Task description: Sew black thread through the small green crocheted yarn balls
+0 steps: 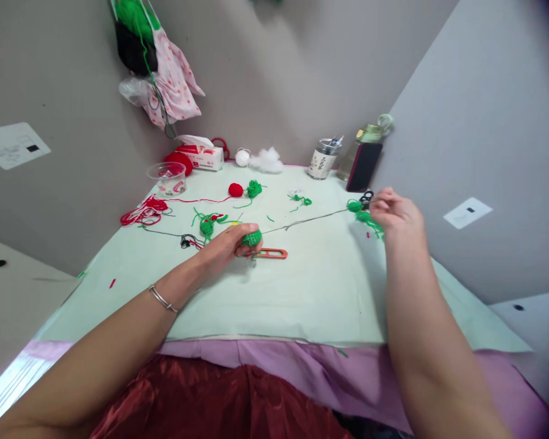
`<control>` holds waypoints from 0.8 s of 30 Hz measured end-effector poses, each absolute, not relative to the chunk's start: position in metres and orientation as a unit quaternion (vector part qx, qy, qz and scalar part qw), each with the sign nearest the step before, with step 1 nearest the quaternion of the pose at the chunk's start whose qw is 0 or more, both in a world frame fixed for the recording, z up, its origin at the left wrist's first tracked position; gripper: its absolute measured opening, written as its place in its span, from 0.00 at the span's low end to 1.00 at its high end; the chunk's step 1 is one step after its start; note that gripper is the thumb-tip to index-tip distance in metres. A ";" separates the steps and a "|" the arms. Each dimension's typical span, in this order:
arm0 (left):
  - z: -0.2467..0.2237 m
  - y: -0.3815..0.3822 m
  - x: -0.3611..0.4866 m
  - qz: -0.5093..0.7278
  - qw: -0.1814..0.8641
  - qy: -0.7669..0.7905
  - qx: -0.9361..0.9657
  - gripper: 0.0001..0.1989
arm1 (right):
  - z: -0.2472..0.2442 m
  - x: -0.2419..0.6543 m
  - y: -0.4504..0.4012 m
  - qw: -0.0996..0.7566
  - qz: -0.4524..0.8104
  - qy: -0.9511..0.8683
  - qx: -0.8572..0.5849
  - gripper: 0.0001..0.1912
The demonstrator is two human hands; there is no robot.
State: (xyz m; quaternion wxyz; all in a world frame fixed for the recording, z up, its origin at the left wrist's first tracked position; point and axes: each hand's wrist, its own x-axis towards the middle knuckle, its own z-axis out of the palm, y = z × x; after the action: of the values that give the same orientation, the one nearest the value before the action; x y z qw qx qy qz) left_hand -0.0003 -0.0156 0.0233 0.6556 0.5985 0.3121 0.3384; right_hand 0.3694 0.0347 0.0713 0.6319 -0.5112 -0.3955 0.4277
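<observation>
In the middle, my left hand [238, 239] is closed around a small green crocheted piece [251, 238], its rounded end showing past the thumb. A dark thread [308, 218] runs taut from this piece up to the right. My right hand [393, 208] is raised at the far right, fingers pinched together on the thread's end; whether a needle is there I cannot make out. Just beside my left fingers is an orange slotted tool [274, 253], partly hidden; I cannot tell whether the hand touches it. Green crocheted pieces [366, 216] lie behind my right hand, near black-handled scissors [366, 199].
Red yarn [149, 210], a green piece [207, 225] and dark thread [187, 241] lie left. Behind are a red ball [235, 190], a clear tub [167, 178], a tissue box [205, 157], white stuffing [268, 161], a can [322, 161], a phone [365, 167] and a bottle [370, 131].
</observation>
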 end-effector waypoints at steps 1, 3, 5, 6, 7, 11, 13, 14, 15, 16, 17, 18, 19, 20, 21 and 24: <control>0.023 -0.015 -0.001 0.340 0.658 0.314 0.594 0.22 | 0.072 0.372 0.035 0.629 0.426 -0.399 -0.514 0.24; 0.022 -0.013 -0.002 0.336 0.669 0.316 0.582 0.23 | 0.069 0.363 0.035 0.617 0.435 -0.413 -0.510 0.23; 0.021 -0.012 -0.001 0.334 0.681 0.324 0.565 0.22 | 0.064 0.334 0.033 0.597 0.460 -0.434 -0.494 0.16; 0.021 -0.012 -0.001 0.338 0.685 0.330 0.555 0.22 | 0.061 0.315 0.031 0.582 0.478 -0.446 -0.485 0.13; 0.021 -0.012 0.000 0.342 0.686 0.336 0.547 0.21 | 0.058 0.293 0.027 0.560 0.499 -0.460 -0.475 0.10; 0.023 -0.012 0.002 0.352 0.689 0.344 0.531 0.21 | 0.048 0.220 0.001 0.415 0.563 -0.568 -0.433 0.16; 0.023 -0.012 0.001 0.353 0.694 0.350 0.521 0.22 | 0.049 0.207 -0.011 0.301 0.572 -0.652 -0.396 0.19; 0.023 -0.012 0.001 0.353 0.697 0.355 0.514 0.22 | 0.051 0.207 -0.015 0.253 0.567 -0.688 -0.377 0.20; 0.022 -0.011 0.001 0.353 0.700 0.360 0.506 0.21 | 0.053 0.211 -0.017 0.218 0.555 -0.717 -0.362 0.21; 0.022 -0.010 0.000 0.352 0.702 0.363 0.501 0.21 | 0.055 0.217 -0.017 0.197 0.530 -0.743 -0.358 0.22; 0.021 -0.010 0.000 0.352 0.703 0.365 0.498 0.21 | 0.057 0.225 -0.015 0.192 0.490 -0.767 -0.367 0.21; 0.021 -0.009 0.000 0.353 0.704 0.364 0.498 0.20 | 0.057 0.233 -0.011 0.202 0.430 -0.787 -0.394 0.20; 0.020 -0.009 -0.001 0.350 0.705 0.360 0.501 0.20 | 0.056 0.241 -0.007 0.224 0.350 -0.798 -0.435 0.19; 0.020 -0.009 -0.001 0.347 0.708 0.353 0.504 0.20 | 0.054 0.248 -0.002 0.248 0.259 -0.798 -0.485 0.18; 0.020 -0.009 -0.002 0.343 0.711 0.346 0.507 0.20 | 0.052 0.254 0.004 0.267 0.167 -0.786 -0.532 0.16; 0.021 -0.009 -0.003 0.326 0.711 0.339 0.523 0.21 | 0.041 0.270 0.021 0.268 -0.019 -0.731 -0.627 0.16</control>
State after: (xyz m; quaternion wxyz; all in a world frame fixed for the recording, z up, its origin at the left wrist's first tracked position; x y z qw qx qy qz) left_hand -0.0034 -0.0088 0.0207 0.7111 0.5229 0.3389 0.3256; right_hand 0.2701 0.0206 0.0414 0.2685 -0.6271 -0.7310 -0.0190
